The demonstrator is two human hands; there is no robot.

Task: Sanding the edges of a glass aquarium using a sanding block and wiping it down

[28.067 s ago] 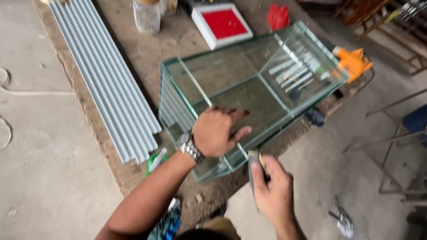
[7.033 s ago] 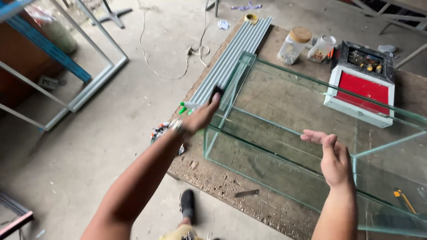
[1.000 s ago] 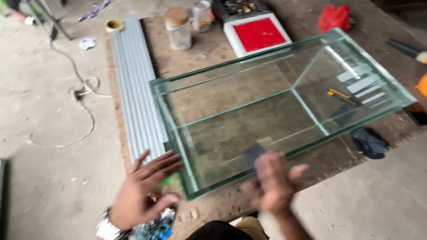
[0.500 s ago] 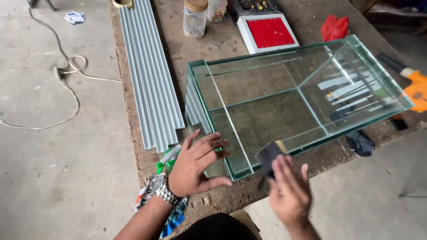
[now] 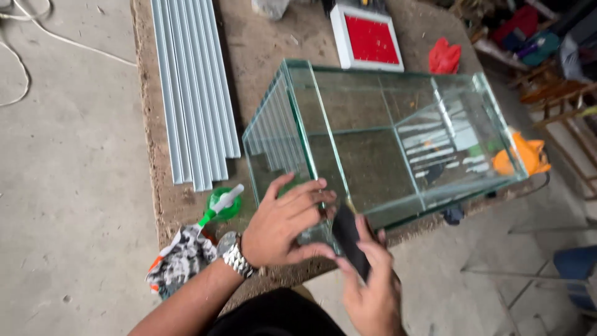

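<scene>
Keep your left hand [image 5: 283,227] spread flat on the near corner of the clear glass tank [image 5: 379,140] at centre frame; your right hand [image 5: 370,283] grips a dark flat blade [image 5: 348,239], so hold it flat along the seam.

The brown worktable [image 5: 261,50] carries a glass tank [image 5: 379,137], grey strips [image 5: 194,87], a red-topped box [image 5: 368,38] and a red cloth [image 5: 444,57].

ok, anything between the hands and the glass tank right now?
Nothing visible. The left hand lies flat on the near corner of the glass tank. The right hand holds a dark flat tool right by that corner; contact can't be told.
</scene>
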